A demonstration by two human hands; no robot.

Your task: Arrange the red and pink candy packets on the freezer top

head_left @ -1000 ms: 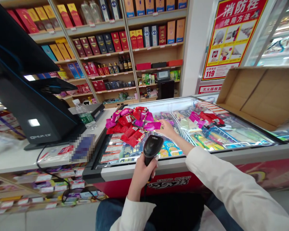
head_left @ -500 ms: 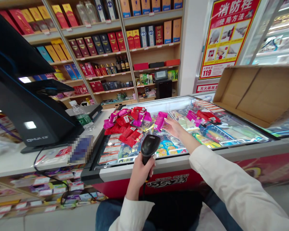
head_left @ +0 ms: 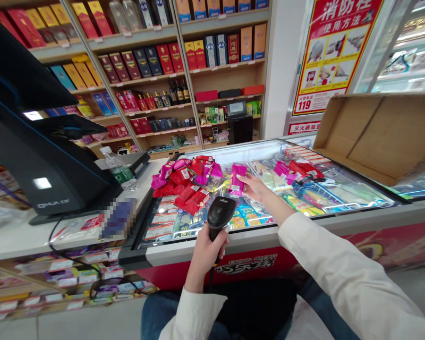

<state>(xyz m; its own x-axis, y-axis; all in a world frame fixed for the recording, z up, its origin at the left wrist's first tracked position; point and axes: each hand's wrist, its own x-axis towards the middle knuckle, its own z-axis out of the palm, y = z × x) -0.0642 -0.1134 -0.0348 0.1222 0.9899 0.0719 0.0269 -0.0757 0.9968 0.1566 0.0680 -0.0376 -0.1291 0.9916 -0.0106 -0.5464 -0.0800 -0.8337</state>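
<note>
My left hand (head_left: 207, 250) is wrapped round the handle of a black barcode scanner (head_left: 221, 211), held upright at the front edge of the chest freezer (head_left: 194, 250). In my right hand (head_left: 255, 187) is a pink snack packet (head_left: 238, 179), pinched at its right side above the glass lid, with a pale printed patch near its lower end. To the left lies a pile of red and pink packets (head_left: 184, 182) on the glass. A smaller group of red and pink packets (head_left: 301, 171) rests to the right of my right hand.
A black checkout terminal (head_left: 53, 179) stands on the left counter (head_left: 14, 241), beside a clear water bottle (head_left: 115, 163). An open cardboard box (head_left: 378, 137) sits at the freezer's right end. Shelves of boxed bottles (head_left: 148, 63) line the back. A cable (head_left: 74, 257) hangs off the counter.
The pink packet in my right hand has turned a little more upright and its printed patch shows more. My left hand keeps the scanner in almost the same place.
</note>
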